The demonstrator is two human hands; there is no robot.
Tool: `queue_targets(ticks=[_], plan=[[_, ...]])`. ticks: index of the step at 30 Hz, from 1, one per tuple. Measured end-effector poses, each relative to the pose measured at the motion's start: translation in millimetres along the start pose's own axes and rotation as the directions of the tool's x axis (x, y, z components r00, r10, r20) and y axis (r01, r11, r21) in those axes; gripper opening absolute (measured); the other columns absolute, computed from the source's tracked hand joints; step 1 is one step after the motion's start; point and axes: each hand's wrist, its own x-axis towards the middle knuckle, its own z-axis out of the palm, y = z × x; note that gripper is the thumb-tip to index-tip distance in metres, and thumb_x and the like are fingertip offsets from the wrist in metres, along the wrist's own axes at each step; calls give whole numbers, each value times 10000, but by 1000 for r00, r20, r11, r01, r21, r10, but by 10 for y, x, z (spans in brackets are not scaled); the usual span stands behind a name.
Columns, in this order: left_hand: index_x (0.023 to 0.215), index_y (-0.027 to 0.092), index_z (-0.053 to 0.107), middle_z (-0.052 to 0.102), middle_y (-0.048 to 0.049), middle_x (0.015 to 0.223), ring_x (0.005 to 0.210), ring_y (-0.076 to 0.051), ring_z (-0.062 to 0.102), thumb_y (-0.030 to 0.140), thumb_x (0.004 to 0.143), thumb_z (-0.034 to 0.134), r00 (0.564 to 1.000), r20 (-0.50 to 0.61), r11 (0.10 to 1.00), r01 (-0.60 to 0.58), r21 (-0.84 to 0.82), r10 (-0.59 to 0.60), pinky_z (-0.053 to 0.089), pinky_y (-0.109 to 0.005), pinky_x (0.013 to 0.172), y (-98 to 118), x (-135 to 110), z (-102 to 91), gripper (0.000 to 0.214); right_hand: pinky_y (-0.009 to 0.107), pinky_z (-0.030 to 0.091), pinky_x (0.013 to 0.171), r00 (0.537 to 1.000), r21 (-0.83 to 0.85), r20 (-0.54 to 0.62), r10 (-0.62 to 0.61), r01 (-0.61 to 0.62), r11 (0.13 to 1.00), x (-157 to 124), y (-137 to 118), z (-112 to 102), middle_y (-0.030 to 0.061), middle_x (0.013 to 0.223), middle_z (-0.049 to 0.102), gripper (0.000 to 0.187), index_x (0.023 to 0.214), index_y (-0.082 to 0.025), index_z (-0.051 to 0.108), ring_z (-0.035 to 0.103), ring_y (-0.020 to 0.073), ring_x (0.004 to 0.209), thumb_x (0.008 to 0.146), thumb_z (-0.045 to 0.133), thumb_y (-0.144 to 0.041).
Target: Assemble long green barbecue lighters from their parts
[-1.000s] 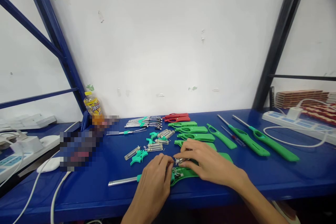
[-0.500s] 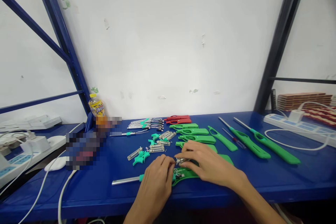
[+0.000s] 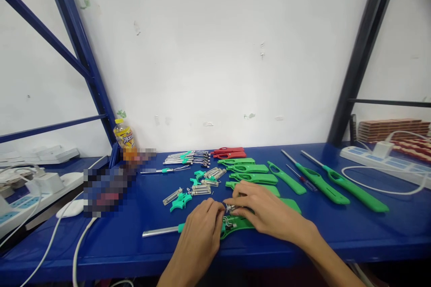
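Observation:
In front of me, an open green stick lighter [image 3: 238, 224] lies near the table's front edge, its metal tube [image 3: 160, 232] pointing left and wires showing inside. Over its teal collar is my left hand [image 3: 203, 226], fingers drawn together; whatever the fingertips hold is hidden. My right hand [image 3: 266, 208] pinches a small clear fuel tank [image 3: 230, 207] with a metal end, just above the casing and close to my left fingertips. Behind my hands are more clear fuel tanks [image 3: 201, 189] and teal triggers [image 3: 181, 202], with green casing halves [image 3: 253, 178] to their right.
Metal tubes with wires [image 3: 186, 158] and red casings [image 3: 229, 152] lie at the back. Two assembled green lighters [image 3: 323, 184] and a screwdriver [image 3: 306, 182] lie right. A drink bottle [image 3: 125, 139], cables and a power strip [image 3: 387, 159] stand around the blue table [image 3: 111, 242].
Both hands stay in nearly the same place, with the clear fuel tank still pinched on the right. The view has shifted very slightly.

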Motion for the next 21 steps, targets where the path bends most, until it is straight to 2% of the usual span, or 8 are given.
queue_targets(ticks=[14,19,21], plan=[[987,205,659,695,-36,925,846,-240,679,82,1042,417,998,-16,998,-53,26,53,549,-368,764,-15,4,7,277,320,441,798,1000,19,12,-5,5,1000,1,-18,16,18,1032,671,197,1197,-261,745,627,205,947,1079,588,-252],[1021,209,666,716,-28,943,864,-230,694,97,1050,450,998,-31,999,-46,7,46,560,-357,783,-35,17,19,246,323,454,819,1000,25,18,11,-11,1000,2,10,23,19,1044,695,192,1193,-275,760,645,207,968,1070,613,-271],[1038,215,678,730,-25,955,879,-230,703,102,1045,480,999,-34,999,-38,0,38,563,-356,803,-45,16,27,228,327,463,840,999,18,9,34,-34,999,-1,51,22,30,1069,716,224,1250,-275,751,658,218,994,1061,633,-300]])
